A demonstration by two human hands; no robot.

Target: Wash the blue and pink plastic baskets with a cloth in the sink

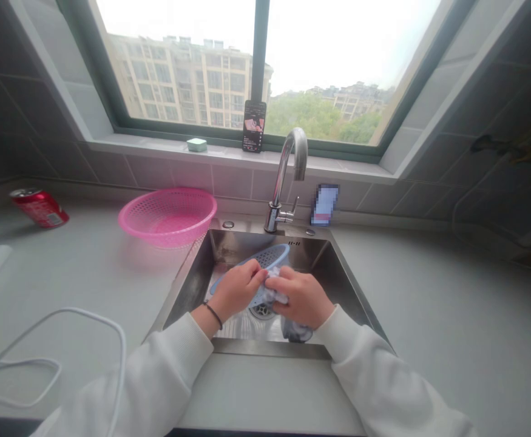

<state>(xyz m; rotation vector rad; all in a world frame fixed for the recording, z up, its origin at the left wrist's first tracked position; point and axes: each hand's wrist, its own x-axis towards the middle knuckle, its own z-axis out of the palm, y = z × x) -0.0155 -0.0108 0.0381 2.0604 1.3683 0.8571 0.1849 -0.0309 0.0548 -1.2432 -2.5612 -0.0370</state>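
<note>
Over the sink (365,303), my left hand (240,286) and my right hand (302,294) meet at a bunched, whitish cloth (276,286). Fingers of both hands are closed on it, and its full shape is hidden by them. A blue perforated basket (278,255) leans in the sink just behind my hands. Below my right hand is a grey, dark-patched piece of cloth (298,331); whether it joins the held cloth cannot be told. Part of the drain (261,312) shows under my hands.
A chrome faucet (274,206) rises behind the sink. On the left counter are a pink basket (169,221), a red can (40,208) and a loose white cable (122,340). Phones stand on the sill (253,126) and behind the sink (324,205).
</note>
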